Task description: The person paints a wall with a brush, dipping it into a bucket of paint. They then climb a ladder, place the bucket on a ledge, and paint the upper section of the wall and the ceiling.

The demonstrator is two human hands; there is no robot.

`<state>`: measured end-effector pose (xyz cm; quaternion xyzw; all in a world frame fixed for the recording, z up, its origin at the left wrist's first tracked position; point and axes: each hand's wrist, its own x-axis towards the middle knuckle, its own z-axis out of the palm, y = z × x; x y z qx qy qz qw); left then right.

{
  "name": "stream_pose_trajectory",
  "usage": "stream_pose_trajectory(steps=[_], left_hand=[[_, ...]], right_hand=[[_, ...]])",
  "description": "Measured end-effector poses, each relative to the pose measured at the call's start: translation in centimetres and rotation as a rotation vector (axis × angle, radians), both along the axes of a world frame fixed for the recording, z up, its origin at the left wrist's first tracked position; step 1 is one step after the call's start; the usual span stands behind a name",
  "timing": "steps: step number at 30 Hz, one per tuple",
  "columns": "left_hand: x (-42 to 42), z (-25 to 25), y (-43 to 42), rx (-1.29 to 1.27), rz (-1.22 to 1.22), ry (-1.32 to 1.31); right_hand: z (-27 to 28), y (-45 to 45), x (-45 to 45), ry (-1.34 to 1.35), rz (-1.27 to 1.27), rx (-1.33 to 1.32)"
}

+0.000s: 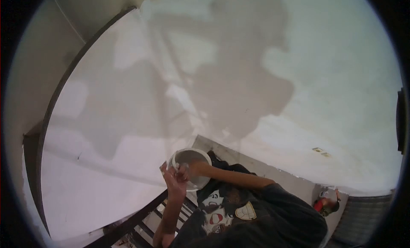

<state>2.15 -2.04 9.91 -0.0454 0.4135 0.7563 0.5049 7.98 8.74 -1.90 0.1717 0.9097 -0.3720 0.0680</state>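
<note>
A white bucket (191,151) is held in front of my body, its opening facing up toward me. My left hand (176,176) is closed at the bucket's left rim, with the fingers curled and pale smears on them. My right forearm crosses from the right, and my right hand (197,168) reaches inside the bucket. The fingers of that hand are blurred and partly hidden, so what they hold does not show. Greyish material seems to coat the bucket's inside.
White walls (115,102) meet in a corner ahead, crossed by shadows of a person and a ladder-like frame. Dark slatted rails (136,226) stand below left. A wall socket plate (321,152) is at right. Below right are a red item (318,205) and a dark ribbed panel (363,216).
</note>
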Motion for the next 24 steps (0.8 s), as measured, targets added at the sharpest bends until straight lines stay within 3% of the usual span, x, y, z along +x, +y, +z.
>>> stream_pose_trajectory(steps=[1,2,5,7,9,12,15,24], left_hand=[[0.0,0.3,0.5,-0.024,0.049,0.013],[0.5,0.9,0.8,-0.055,0.098,0.023],[0.6,0.3,0.6,-0.028,0.126,-0.044],[0.6,0.4,0.9,-0.019,0.131,-0.047],[0.8,1.3,1.8,-0.034,0.177,-0.08],[2.2,3.2,3.2,-0.083,0.323,-0.119],[2.1,2.1,2.8,0.023,0.228,-0.094],[1.6,1.4,3.0,0.064,0.225,-0.012]], right_hand=[[1.0,0.2,0.3,0.108,-0.051,0.034],[-5.4,0.7,-0.4,-0.16,0.182,0.137],[8.1,2.3,4.1,-0.127,0.052,-0.028],[7.6,3.8,7.4,-0.165,0.178,0.07],[13.3,6.1,11.7,-0.231,-0.036,-0.13],[10.3,7.9,15.3,-0.032,-0.014,-0.189],[7.4,7.9,16.5,0.109,-0.059,-0.154],[5.3,7.1,15.0,0.188,-0.022,-0.111]])
